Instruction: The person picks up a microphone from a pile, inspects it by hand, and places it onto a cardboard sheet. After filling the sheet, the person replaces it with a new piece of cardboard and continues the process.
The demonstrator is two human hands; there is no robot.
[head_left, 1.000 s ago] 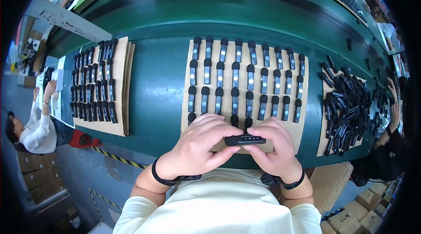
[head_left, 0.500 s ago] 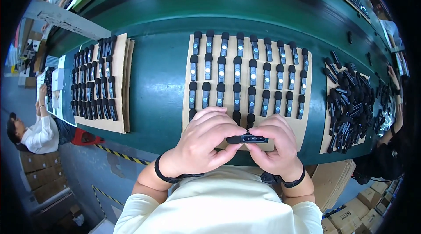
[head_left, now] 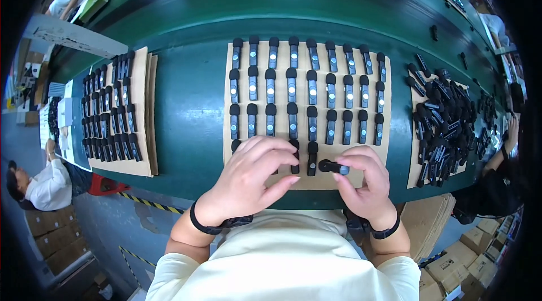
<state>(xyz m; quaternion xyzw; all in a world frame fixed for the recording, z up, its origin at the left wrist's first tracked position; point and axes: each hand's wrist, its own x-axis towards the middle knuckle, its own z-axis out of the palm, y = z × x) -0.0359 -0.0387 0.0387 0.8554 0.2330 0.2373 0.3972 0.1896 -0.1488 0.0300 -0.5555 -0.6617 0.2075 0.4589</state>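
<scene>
A small black clip-on microphone (head_left: 334, 167) with a round foam tip is pinched between the thumb and fingers of my right hand (head_left: 368, 179). It lies sideways, foam end to the left, over the front part of a cardboard sheet (head_left: 319, 185). Beside it, upright in the front row, is another microphone (head_left: 312, 159). My left hand (head_left: 254, 174) is over the left part of that row, thumb and fingers apart, holding nothing. Its fingertips are at a microphone (head_left: 294, 157); whether they touch is unclear. The hand hides part of the row.
Rows of similar microphones fill the sheet behind my hands. To the left, a stack of cardboard (head_left: 148, 132) carries more rows. A jumbled heap of microphones (head_left: 446, 126) lies at the right on the green table (head_left: 186, 98). People sit at both sides.
My hands have moved apart. The microphone held between both is now in my right hand only, turned the other way round and shifted right. The view has shifted slightly.
</scene>
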